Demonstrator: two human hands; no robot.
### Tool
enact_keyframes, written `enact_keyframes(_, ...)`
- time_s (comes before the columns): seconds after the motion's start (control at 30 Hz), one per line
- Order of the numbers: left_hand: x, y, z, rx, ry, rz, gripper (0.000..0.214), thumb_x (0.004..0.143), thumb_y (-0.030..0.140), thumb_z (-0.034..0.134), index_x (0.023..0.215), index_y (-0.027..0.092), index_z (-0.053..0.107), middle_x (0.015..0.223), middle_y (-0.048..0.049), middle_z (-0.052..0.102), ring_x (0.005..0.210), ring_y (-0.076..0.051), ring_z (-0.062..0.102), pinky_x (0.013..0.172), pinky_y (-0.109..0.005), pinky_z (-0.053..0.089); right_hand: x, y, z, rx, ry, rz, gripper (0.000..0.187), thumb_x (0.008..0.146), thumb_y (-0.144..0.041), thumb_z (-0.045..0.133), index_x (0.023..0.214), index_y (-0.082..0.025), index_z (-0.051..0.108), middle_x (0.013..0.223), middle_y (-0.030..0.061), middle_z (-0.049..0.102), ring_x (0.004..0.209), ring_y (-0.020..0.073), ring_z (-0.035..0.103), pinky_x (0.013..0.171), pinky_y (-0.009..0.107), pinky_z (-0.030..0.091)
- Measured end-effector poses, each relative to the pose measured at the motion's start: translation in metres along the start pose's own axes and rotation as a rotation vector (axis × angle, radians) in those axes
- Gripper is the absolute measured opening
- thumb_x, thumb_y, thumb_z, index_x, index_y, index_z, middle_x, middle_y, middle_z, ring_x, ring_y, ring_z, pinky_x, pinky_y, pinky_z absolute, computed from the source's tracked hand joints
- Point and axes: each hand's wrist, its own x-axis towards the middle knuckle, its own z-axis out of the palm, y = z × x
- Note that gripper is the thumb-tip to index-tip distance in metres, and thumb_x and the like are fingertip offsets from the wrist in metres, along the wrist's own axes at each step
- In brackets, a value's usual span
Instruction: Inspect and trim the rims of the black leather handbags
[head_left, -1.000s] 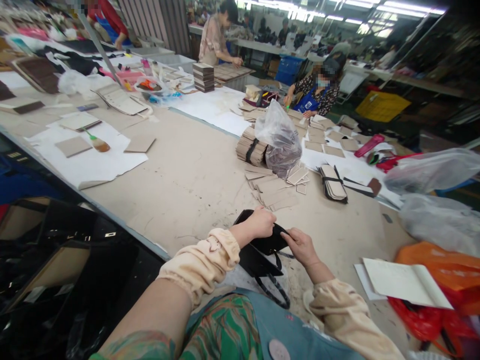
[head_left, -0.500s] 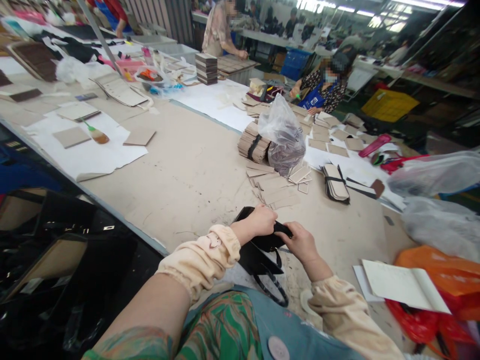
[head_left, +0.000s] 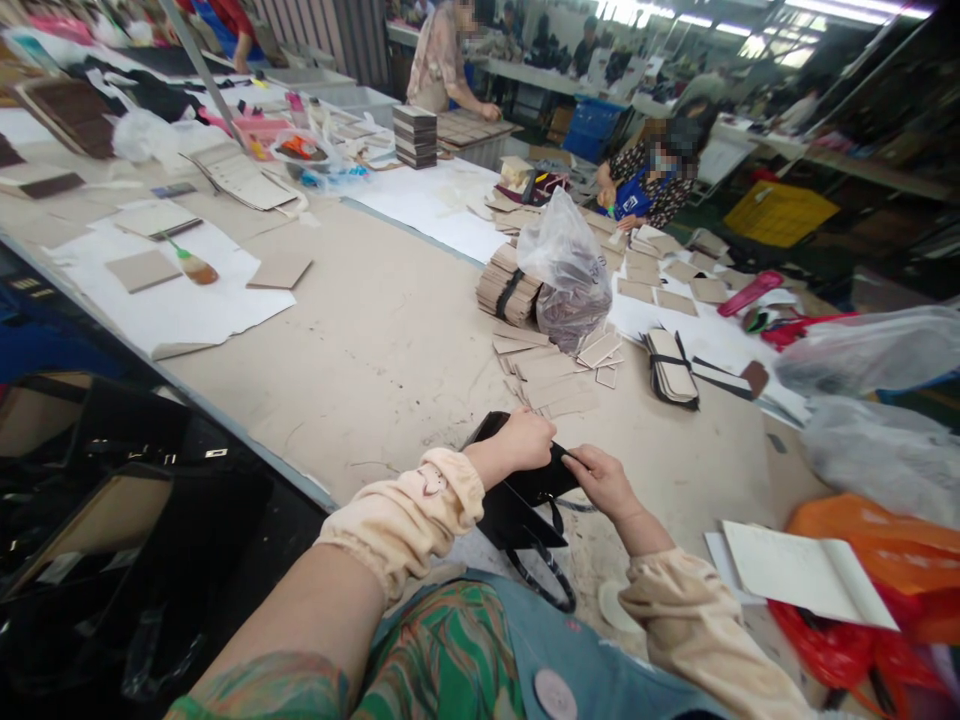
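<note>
A black handbag [head_left: 510, 515] stands at the table's near edge, close to my body, its looped strap hanging toward me. My left hand [head_left: 523, 440] is closed on the bag's upper part, knuckles up, with the fingertips hidden. To its right, my right hand [head_left: 602, 480] pinches the bag's black edge between thumb and fingers. Part of the bag lies behind my left wrist and sleeve cover.
Beyond the bag lie loose beige strips [head_left: 551, 375], a strapped bundle of pieces [head_left: 508, 285] and a clear plastic bag [head_left: 566, 270]. An open notebook [head_left: 806, 570] is at right. More black bags [head_left: 97, 520] fill the lower left. A co-worker [head_left: 652, 180] sits across the table.
My right hand has shifted slightly downward along the bag's edge, and the black edge that stood folded up there now lies flatter. My left hand stays nearly in place.
</note>
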Motion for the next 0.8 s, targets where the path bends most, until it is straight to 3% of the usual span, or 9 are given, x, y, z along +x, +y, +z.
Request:
enact_keyframes(0.1, 0.004, 0.0, -0.001, 0.01, -0.017, -0.016, 0.019, 0.076, 0.022, 0.049, 0.08, 0.011, 0.064, 0.08, -0.0107, 0.068, 0.08, -0.02, 0.063, 0.089, -0.039, 0.038, -0.008, 0.009, -0.001, 0.114, 0.032, 0.08, 0.026, 0.082, -0.039, 0.05, 0.089, -0.02, 0.066, 0.079, 0.0052, 0.065, 0.076, 0.0176, 0.059, 0.073, 0.03, 0.046)
enact_keyframes(0.27, 0.015, 0.0, -0.003, 0.0, -0.041, -0.044, 0.022, 0.077, 0.024, 0.049, 0.085, 0.011, 0.065, 0.085, -0.0125, 0.068, 0.084, -0.022, 0.063, 0.083, -0.037, 0.043, -0.02, 0.022, 0.008, 0.245, 0.187, 0.319, 0.029, 0.074, -0.043, 0.059, 0.086, -0.019, 0.067, 0.086, 0.0057, 0.068, 0.079, 0.0196, 0.06, 0.078, 0.033, 0.048)
enact_keyframes(0.57, 0.036, -0.004, -0.006, -0.034, -0.123, -0.154, 0.029, 0.077, 0.023, 0.047, 0.097, 0.012, 0.065, 0.094, -0.0138, 0.067, 0.094, -0.023, 0.06, 0.084, -0.035, 0.045, -0.002, 0.036, 0.019, 0.6, 0.226, 0.572, 0.04, 0.062, -0.05, 0.065, 0.084, -0.016, 0.065, 0.071, 0.002, 0.064, 0.065, 0.0155, 0.057, 0.064, 0.031, 0.051)
enact_keyframes(0.8, 0.061, -0.01, -0.01, -0.034, -0.207, -0.198, 0.031, 0.075, 0.022, 0.05, 0.102, 0.013, 0.064, 0.098, -0.0154, 0.066, 0.096, -0.024, 0.06, 0.083, -0.035, 0.047, 0.014, 0.048, 0.021, 0.654, 0.248, 0.632, 0.04, 0.06, -0.05, 0.065, 0.081, -0.016, 0.065, 0.069, 0.0023, 0.064, 0.062, 0.0159, 0.058, 0.061, 0.032, 0.053)
